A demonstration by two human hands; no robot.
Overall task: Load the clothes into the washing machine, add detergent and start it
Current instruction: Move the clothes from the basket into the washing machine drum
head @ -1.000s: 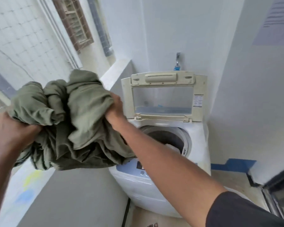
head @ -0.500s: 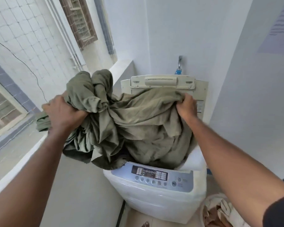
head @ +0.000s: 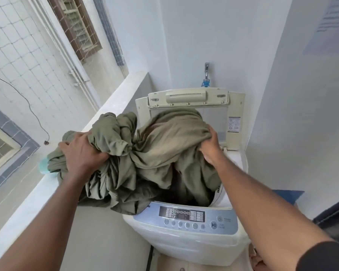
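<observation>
A big bundle of olive-green cloth (head: 151, 159) hangs over the open top of a white top-loading washing machine (head: 186, 243). My left hand (head: 82, 151) grips the bundle's left part, which still overhangs the machine's left side. My right hand (head: 210, 146) clutches the right part above the drum opening, where some of the cloth sags inside. The machine's lid (head: 188, 98) stands upright at the back. Its blue-grey control panel (head: 186, 217) faces me at the front. The drum is mostly hidden by the cloth.
A white parapet ledge (head: 53, 184) runs along the left, with a pale teal object (head: 43, 168) on it behind the cloth. A tap (head: 206, 74) sits on the wall above the lid. Something brownish (head: 257, 259) lies on the floor at the machine's right.
Both hands have carried the green bundle from the left to above the machine and lowered it, so part of it now drops into the drum opening.
</observation>
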